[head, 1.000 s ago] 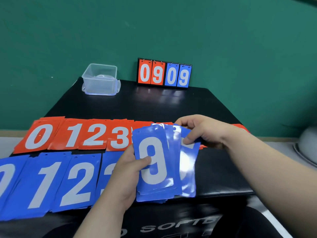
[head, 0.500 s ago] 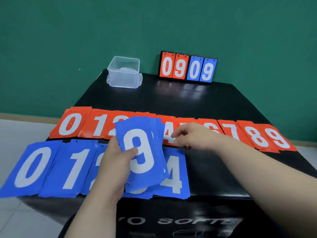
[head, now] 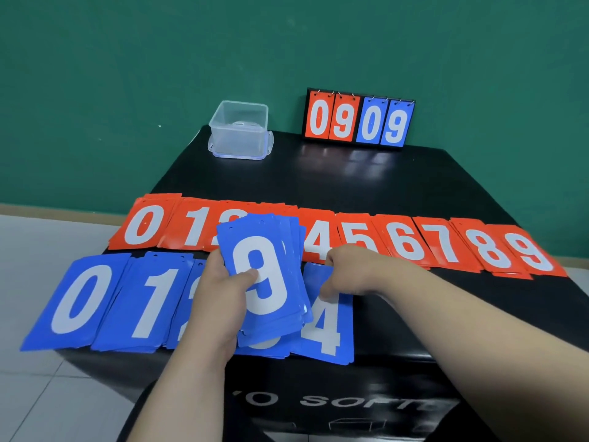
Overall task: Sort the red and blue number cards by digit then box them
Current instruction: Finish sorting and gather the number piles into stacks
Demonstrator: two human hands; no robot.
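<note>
Gripping the fanned blue stack (head: 255,231), 9 showing, the left hand (head: 220,301) is holding it over the blue row (head: 79,301); the right hand (head: 350,272) is touching the blue 4 card (head: 331,330) on the bench (head: 350,186), pinch or press unclear. Risk: fan slipping loose, scattering sorted piles.

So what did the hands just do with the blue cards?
The right hand pulled a card from the blue stack and laid it down: the blue 4 card, which it still touches. The left hand kept gripping the stack, 9 on top. The red row is unchanged.
</note>
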